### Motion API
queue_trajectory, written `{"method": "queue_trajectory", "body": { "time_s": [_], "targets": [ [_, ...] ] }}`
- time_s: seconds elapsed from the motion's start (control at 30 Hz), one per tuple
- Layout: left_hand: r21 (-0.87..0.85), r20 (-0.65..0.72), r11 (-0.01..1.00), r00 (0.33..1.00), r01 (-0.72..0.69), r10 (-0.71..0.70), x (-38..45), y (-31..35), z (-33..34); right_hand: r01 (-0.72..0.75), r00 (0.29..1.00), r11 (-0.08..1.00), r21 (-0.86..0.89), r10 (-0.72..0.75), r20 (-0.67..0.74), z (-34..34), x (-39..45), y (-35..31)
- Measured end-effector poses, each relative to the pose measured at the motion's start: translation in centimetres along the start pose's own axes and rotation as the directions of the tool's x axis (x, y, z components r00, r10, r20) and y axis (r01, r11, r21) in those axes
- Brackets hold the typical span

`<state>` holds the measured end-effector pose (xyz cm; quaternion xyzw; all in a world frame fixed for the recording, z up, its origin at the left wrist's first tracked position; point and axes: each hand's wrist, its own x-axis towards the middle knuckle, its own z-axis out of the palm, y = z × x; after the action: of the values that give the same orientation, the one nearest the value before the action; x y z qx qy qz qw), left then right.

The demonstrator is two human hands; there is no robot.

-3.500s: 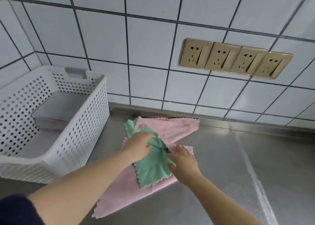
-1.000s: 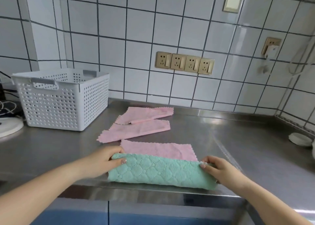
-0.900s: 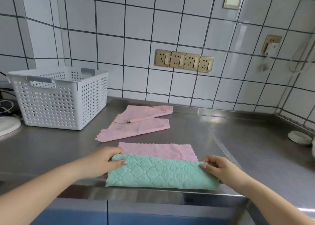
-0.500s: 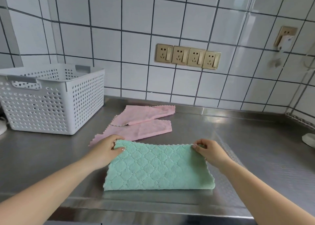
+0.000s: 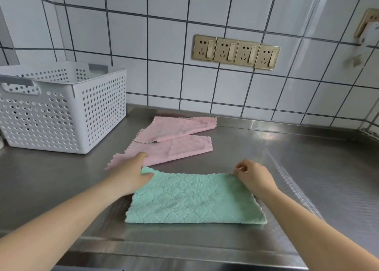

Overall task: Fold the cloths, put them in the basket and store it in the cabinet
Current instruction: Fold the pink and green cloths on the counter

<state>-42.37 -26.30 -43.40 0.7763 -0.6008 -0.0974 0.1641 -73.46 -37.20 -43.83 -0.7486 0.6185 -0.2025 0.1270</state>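
Green cloth point(image 5: 192, 201) is lying flat on the steel counter point(image 5: 307, 168), right in front of you, folded in half. Its long side is running from your left hand point(image 5: 131, 175) across to your right hand point(image 5: 255, 177), so both hands are sitting at its far corners, one at each end. The folded edge is lying on the near side, toward your body. The zigzag edges are lying on the far side, right under your fingers.

Your left hand is pinching the far left corner, with the thumb on top of the cloth. Your right hand is curling its fingers at the far right corner; they look like they are pinching the edge, but that part is small and hard to be sure of.

Neither hand is nearer than the other. Each one is touching its own end. So the next fold probably needs one end to go over to the other, along the long side. You are likely going to lift one corner and carry it sideways to meet the other hand.

Pink cloth point(image 5: 170, 150) is lying just past your left fingers, still loose and not folded neatly. Part of it is bent over on itself near the wall. Its nearest corner is almost touching your left fingers, so watch that you are not dragging it along.

White basket point(image 5: 61, 110) is standing off past your left hand, well apart from the green cloth. You cannot see what is lying inside it from here.
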Motion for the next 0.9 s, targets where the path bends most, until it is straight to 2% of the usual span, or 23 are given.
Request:
{"method": "queue_trajectory", "body": {
  "time_s": [0.07,0.1,0.17,0.23,0.33,0.57,0.8,0.87,0.9],
  "targets": [
    [0.24,-0.134,0.969,0.986,-0.064,0.098,-1.0,1.2,-0.3,0.072,0.993,0.991,-0.109,-0.081,-0.088,0.1,-0.7,-1.1],
    [0.259,-0.176,0.958,0.969,-0.126,0.175,-1.6,2.1,-0.1,0.142,0.98,0.979,-0.145,-0.159,-0.116,0.4,-1.4,-2.0],
    [0.202,-0.152,0.936,0.935,-0.289,0.321,-2.5,4.1,1.0,0.307,0.944,0.939,-0.152,-0.321,-0.076,1.4,-3.1,-4.8],
    [0.173,-0.037,0.905,0.916,-0.389,0.4,-3.2,6.0,2.9,0.403,0.915,0.902,-0.153,-0.396,0.074,3.2,-5.0,-7.5],
    [0.202,0.118,0.901,0.923,-0.384,0.367,-3.5,7.5,5.4,0.397,0.906,0.899,-0.184,-0.352,0.237,5.7,-6.4,-8.5],
    [0.278,0.193,0.909,0.945,-0.312,0.265,-3.3,4.8,5.2,0.272,0.94,0.909,-0.316,-0.18,0.289,3.8,-6.7,-4.4],
    [0.258,0.16,0.92,0.952,-0.296,0.262,-3.5,2.7,3.9,0.143,0.947,0.913,-0.382,-0.014,0.321,1.2,-6.3,-0.7],
    [0.206,0.066,0.901,0.924,-0.382,0.377,-4.3,3.4,3.5,0.17,0.962,0.885,-0.434,-0.053,0.27,0.9,-5.8,-1.2],
    [0.171,0.005,0.876,0.89,-0.45,0.456,-5.1,4.2,3.4,0.207,0.969,0.875,-0.437,-0.12,0.218,0.9,-5.5,-1.9]
  ]
}}
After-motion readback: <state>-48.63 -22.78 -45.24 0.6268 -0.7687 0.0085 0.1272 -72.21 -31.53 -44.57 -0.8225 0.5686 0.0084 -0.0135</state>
